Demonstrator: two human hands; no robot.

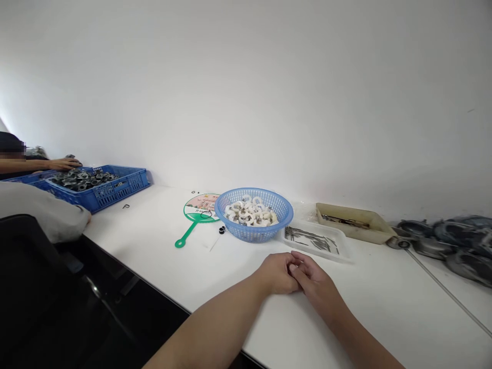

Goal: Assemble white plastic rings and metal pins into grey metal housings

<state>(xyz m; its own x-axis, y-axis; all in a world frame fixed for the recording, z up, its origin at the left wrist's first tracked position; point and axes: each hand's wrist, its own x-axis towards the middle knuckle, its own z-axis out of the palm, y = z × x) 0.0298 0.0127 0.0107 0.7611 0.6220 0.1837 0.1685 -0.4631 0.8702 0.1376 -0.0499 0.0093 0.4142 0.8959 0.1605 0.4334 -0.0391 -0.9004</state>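
Note:
My left hand (277, 272) rests on the white table with its fingers curled closed. My right hand (312, 275) leans against it, its fingers bent together and touching the left one. Whether anything small is held between them is hidden. Just beyond the hands stands a blue plastic basket (255, 236) with many white rings and small metal parts (251, 211) inside. A shallow white tray (348, 251) of thin dark metal pins (313, 240) lies close past my right hand.
A green-handled fan (188, 233) lies left of the basket, near small black rings (222, 230). A yellowish bin (376, 228) and dark metal parts (469, 251) are at right. At left, a co-worker's hand (65, 164) reaches over a blue crate (134, 182) of metal parts.

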